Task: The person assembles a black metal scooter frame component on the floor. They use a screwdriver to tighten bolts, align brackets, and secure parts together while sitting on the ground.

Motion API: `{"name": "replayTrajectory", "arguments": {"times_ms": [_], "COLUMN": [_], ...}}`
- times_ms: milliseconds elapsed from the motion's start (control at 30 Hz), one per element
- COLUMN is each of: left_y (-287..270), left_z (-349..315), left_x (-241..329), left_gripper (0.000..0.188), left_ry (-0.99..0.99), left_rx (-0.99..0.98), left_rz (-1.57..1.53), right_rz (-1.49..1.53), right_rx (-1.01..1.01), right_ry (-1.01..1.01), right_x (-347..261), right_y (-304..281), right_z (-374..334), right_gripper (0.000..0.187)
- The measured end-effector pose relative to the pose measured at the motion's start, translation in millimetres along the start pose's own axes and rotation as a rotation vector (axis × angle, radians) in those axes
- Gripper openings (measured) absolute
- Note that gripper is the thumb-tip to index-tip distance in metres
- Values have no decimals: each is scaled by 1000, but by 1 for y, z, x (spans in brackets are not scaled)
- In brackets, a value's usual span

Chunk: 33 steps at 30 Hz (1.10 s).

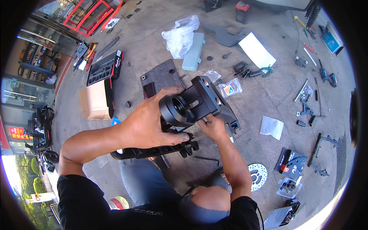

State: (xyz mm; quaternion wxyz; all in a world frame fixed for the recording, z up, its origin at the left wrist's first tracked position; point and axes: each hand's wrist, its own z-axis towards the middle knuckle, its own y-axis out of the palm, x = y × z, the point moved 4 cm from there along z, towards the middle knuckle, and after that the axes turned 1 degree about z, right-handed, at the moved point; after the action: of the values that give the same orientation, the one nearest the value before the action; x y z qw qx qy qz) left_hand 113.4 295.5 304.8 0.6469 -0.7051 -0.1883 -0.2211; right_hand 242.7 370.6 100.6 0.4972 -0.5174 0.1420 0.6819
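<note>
Both hands hold a black metal vehicle part (pixel 199 101) above my lap. It has a thick round ring (pixel 177 110) on its left side and a block with bright bolts on its right; its exact kind is unclear. My left hand (pixel 147 119) wraps round the ring side, fingers on top and thumb below. Against the underside of the block, my right hand (pixel 212 126) is closed on the part, its fingertips partly hidden. A long black arm (pixel 153 152) extends left just below my left hand; whether it joins the held part is hidden.
A grey mat (pixel 165 73) with a phone (pixel 149 90) lies ahead. Beyond are a pale green case (pixel 193 51) and crumpled clear plastic (pixel 180 36). An opened box (pixel 96 97) stands left. Rightward are a perforated brake disc (pixel 257 177), a drill (pixel 327 76) and a black box (pixel 290 163).
</note>
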Motion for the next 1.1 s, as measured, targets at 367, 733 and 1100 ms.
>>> {"name": "replayTrajectory", "arguments": {"times_ms": [367, 733, 1100], "left_y": [5, -2, -13], "left_z": [0, 2, -17], "left_x": [-7, -1, -2], "left_gripper": [90, 90, 90], "left_ry": [3, -60, -345], "left_rx": [-49, -94, -179], "left_rz": [-119, -142, -214], "right_rz": [-61, -28, 13], "right_rx": [-51, -175, -283], "right_ry": [-161, -151, -149], "right_x": [-14, -15, -28], "right_y": [-3, -8, 0], "right_z": [9, 4, 10], "right_gripper": [16, 24, 21]}}
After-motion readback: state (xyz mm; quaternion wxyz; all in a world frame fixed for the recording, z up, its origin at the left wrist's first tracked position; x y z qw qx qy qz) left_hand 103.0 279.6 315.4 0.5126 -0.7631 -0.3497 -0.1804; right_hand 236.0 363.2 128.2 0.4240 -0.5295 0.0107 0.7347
